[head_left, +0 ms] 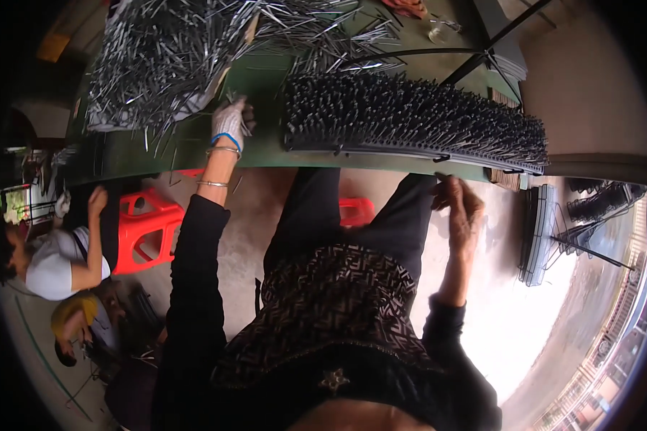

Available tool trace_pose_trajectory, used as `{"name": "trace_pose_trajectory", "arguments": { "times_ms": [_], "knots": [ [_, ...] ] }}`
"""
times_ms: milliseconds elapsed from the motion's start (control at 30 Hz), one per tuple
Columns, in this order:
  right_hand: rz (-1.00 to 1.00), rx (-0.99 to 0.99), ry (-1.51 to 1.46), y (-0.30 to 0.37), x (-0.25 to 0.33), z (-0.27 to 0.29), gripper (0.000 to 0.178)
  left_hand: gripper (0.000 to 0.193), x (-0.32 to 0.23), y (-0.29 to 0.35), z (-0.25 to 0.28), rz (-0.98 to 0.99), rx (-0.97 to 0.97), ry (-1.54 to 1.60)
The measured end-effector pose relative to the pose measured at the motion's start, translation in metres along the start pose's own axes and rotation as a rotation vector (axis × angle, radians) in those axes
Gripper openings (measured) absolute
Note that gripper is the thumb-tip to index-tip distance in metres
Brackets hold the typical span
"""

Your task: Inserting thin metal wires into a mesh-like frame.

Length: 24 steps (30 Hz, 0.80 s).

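Observation:
My left hand, in a white knit glove with a blue cuff, is above the green table beside a heap of thin dark metal strips. Its fingers are curled; a few thin ends show by the fingertips, but what they grip is unclear. In front of the table edge, my bare right hand has its fingers bent together, and anything pinched in them is too small to make out. Just beyond it lies a long dark rack densely filled with upright, dark-tipped thin rods.
More loose strips are scattered at the back of the green table. Dark bars cross behind the rack. A red plastic stool and two people are at left. Grey racks stand on the floor at right.

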State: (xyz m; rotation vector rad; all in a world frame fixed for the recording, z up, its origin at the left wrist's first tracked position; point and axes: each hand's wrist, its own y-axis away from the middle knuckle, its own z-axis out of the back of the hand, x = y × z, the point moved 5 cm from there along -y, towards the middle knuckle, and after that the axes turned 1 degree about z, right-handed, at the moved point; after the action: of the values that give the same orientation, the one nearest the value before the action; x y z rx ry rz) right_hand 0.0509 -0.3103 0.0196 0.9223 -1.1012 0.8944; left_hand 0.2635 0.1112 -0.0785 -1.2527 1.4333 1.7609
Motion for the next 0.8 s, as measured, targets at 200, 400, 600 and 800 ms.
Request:
{"name": "trace_pose_trajectory", "arguments": {
  "times_ms": [200, 400, 600, 800],
  "knots": [
    [0.062, -0.196, -0.188, -0.074, 0.072, 0.011, 0.056, 0.063, -0.023, -0.021, -0.018, -0.326, -0.103, -0.677],
    [-0.133, -0.019, -0.69, -0.132, 0.091, 0.01, 0.078, 0.044, -0.029, 0.016, -0.038, -0.41, -0.125, -0.845],
    [-0.268, 0.114, -1.326, -0.169, 0.095, -0.037, 0.048, 0.075, 0.02, 0.073, -0.025, -0.284, 0.384, -1.52],
    [-0.434, -0.114, -1.566, -0.172, 0.068, -0.041, 0.038, 0.074, -0.011, 0.096, -0.051, -0.312, 0.503, -1.144]
  ]
}}
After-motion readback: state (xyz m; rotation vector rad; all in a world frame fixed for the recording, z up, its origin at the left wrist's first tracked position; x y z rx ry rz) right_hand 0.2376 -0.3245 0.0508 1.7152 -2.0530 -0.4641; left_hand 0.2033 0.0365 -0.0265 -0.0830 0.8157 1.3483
